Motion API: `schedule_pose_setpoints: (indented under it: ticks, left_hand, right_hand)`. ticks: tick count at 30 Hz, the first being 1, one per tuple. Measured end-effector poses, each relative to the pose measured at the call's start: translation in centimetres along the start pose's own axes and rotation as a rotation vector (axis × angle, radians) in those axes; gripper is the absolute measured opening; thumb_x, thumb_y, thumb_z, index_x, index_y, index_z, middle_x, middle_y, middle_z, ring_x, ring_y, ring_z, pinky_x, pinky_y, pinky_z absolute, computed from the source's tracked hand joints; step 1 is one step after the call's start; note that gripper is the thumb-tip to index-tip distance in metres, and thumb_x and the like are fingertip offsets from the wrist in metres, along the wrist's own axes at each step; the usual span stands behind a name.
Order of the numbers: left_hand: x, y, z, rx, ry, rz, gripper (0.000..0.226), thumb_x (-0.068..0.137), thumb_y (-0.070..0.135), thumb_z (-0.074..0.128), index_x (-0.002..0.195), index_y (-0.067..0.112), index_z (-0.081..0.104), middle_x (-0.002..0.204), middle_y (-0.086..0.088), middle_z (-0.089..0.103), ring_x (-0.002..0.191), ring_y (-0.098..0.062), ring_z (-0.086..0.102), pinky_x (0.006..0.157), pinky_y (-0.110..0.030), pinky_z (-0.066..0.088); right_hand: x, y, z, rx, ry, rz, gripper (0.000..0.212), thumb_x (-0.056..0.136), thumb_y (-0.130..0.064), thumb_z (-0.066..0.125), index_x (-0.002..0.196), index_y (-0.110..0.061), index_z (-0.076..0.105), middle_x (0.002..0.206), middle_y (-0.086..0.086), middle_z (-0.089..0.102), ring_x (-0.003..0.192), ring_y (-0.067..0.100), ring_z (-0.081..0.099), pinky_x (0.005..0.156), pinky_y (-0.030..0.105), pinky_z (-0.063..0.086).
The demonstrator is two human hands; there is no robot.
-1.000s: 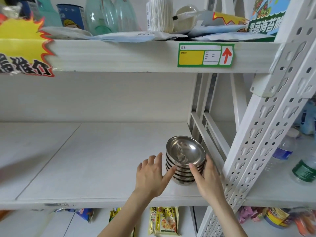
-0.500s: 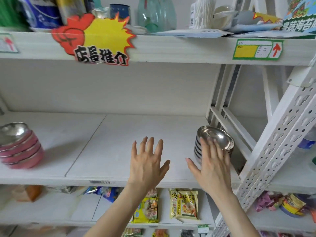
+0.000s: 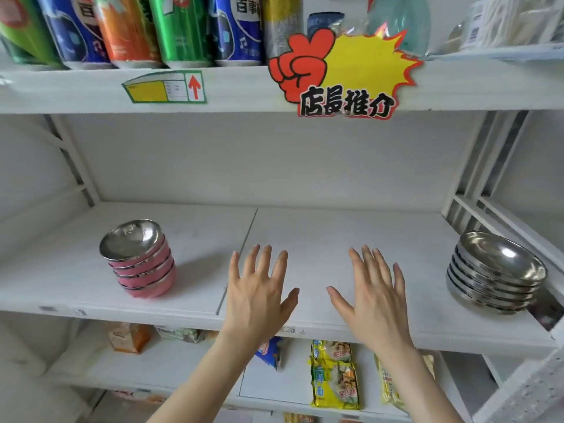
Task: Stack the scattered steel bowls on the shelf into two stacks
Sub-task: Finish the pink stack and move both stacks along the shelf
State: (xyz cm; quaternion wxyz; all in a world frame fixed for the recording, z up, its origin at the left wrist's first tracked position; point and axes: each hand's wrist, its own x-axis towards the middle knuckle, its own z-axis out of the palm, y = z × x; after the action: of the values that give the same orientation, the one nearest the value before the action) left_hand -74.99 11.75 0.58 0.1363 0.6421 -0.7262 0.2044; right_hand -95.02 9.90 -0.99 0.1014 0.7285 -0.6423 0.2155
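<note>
On the white middle shelf (image 3: pixel 320 233) stand two stacks of bowls. A stack of pink-sided steel bowls (image 3: pixel 139 259) sits at the left, leaning slightly. A stack of plain steel bowls (image 3: pixel 496 271) sits at the far right, next to the shelf upright. My left hand (image 3: pixel 259 293) and my right hand (image 3: pixel 374 296) hover side by side over the shelf's middle, between the stacks. Both are spread flat with fingers apart and hold nothing. Neither hand touches a bowl.
The upper shelf carries drink cans (image 3: pixel 128 29) and a yellow and red promo sign (image 3: pixel 345 74) hanging over its edge. Snack packets (image 3: pixel 334 374) lie on the lower shelf. A perforated white upright (image 3: pixel 518 392) stands at the right front.
Both hands have let go of the plain steel stack and moved left to the shelf's middle, spread open. The view has swung left, bringing the pink stack into sight.
</note>
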Motion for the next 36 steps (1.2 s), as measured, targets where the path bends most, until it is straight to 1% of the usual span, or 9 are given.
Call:
schedule_pose_setpoints:
  ticks: [4, 9, 15, 20, 23, 26, 30, 34, 36]
  left_hand:
    - [0.5, -4.9, 0.5, -0.004, 0.032, -0.020, 0.063, 0.081, 0.055, 0.048, 0.128, 0.014, 0.056, 0.127, -0.015, 0.061, 0.123, -0.036, 0.053, 0.100, -0.059, 0.040]
    - [0.1, -11.2, 1.2, -0.002, 0.047, -0.018, 0.063, 0.082, 0.056, 0.049, 0.130, 0.015, 0.055, 0.131, -0.014, 0.059, 0.126, -0.035, 0.051, 0.103, -0.059, 0.038]
    - [-0.4, -19.7, 2.1, -0.032, 0.055, 0.065, 0.063, 0.084, 0.056, 0.046, 0.131, 0.015, 0.054, 0.132, -0.015, 0.058, 0.127, -0.036, 0.050, 0.103, -0.060, 0.036]
    - [-0.7, -26.6, 1.9, -0.056, 0.102, 0.139, 0.061, 0.083, 0.053, 0.048, 0.129, 0.015, 0.055, 0.131, -0.015, 0.058, 0.126, -0.037, 0.050, 0.103, -0.060, 0.035]
    - [-1.2, -30.2, 1.9, -0.086, 0.132, 0.131, 0.059, 0.083, 0.052, 0.050, 0.128, 0.015, 0.055, 0.131, -0.013, 0.057, 0.124, -0.036, 0.050, 0.102, -0.058, 0.035]
    - [-1.3, -33.7, 2.5, -0.138, 0.142, 0.065, 0.060, 0.083, 0.056, 0.049, 0.128, 0.016, 0.055, 0.130, -0.010, 0.058, 0.122, -0.034, 0.051, 0.102, -0.057, 0.037]
    - [-1.1, -38.1, 4.1, -0.183, 0.066, -0.046, 0.069, 0.086, 0.063, 0.035, 0.137, 0.017, 0.047, 0.135, -0.013, 0.055, 0.125, -0.035, 0.049, 0.103, -0.055, 0.039]
    - [-0.9, -40.7, 5.9, -0.332, -0.099, -0.142, 0.084, 0.082, 0.074, 0.018, 0.149, 0.024, 0.026, 0.148, -0.008, 0.040, 0.133, -0.030, 0.039, 0.107, -0.048, 0.035]
    - [-0.7, -41.3, 7.0, -0.484, -0.203, -0.199, 0.084, 0.082, 0.077, 0.022, 0.151, 0.028, 0.017, 0.151, -0.005, 0.034, 0.134, -0.029, 0.036, 0.106, -0.046, 0.034]
  right_hand:
    - [1.7, -4.6, 1.3, 0.010, 0.009, -0.027, 0.077, 0.085, -0.067, 0.027, 0.141, -0.016, 0.038, 0.148, 0.010, 0.042, 0.141, 0.026, 0.032, 0.112, 0.051, 0.024]
    - [2.9, -10.8, 3.3, -0.008, -0.002, -0.049, 0.076, 0.084, -0.066, 0.033, 0.141, -0.016, 0.037, 0.148, 0.009, 0.041, 0.141, 0.026, 0.030, 0.114, 0.050, 0.020]
    - [3.4, -18.8, 5.2, -0.010, 0.021, 0.007, 0.076, 0.083, -0.065, 0.033, 0.140, -0.014, 0.039, 0.146, 0.010, 0.044, 0.139, 0.026, 0.034, 0.113, 0.048, 0.019]
    - [3.6, -26.2, 6.7, 0.020, 0.058, 0.070, 0.076, 0.083, -0.065, 0.033, 0.138, -0.013, 0.041, 0.144, 0.011, 0.047, 0.137, 0.027, 0.038, 0.110, 0.050, 0.026]
    - [3.5, -30.3, 7.7, 0.084, 0.067, 0.095, 0.075, 0.083, -0.065, 0.032, 0.138, -0.014, 0.041, 0.143, 0.010, 0.047, 0.136, 0.027, 0.039, 0.109, 0.050, 0.031]
    - [4.0, -33.5, 8.7, 0.252, 0.034, 0.116, 0.079, 0.082, -0.068, 0.029, 0.141, -0.017, 0.035, 0.146, 0.008, 0.043, 0.137, 0.024, 0.036, 0.110, 0.044, 0.033]
    - [5.3, -36.5, 10.0, 0.473, -0.076, 0.124, 0.080, 0.082, -0.069, 0.033, 0.146, -0.021, 0.026, 0.151, 0.000, 0.036, 0.139, 0.018, 0.030, 0.110, 0.037, 0.029]
    - [6.8, -38.3, 10.8, 0.600, -0.209, 0.186, 0.076, 0.087, -0.063, 0.042, 0.148, -0.023, 0.020, 0.154, -0.003, 0.030, 0.141, 0.018, 0.027, 0.111, 0.037, 0.028]
    - [7.5, -38.7, 11.1, 0.667, -0.278, 0.246, 0.080, 0.085, -0.065, 0.042, 0.149, -0.023, 0.018, 0.156, -0.002, 0.026, 0.142, 0.019, 0.025, 0.113, 0.040, 0.027]
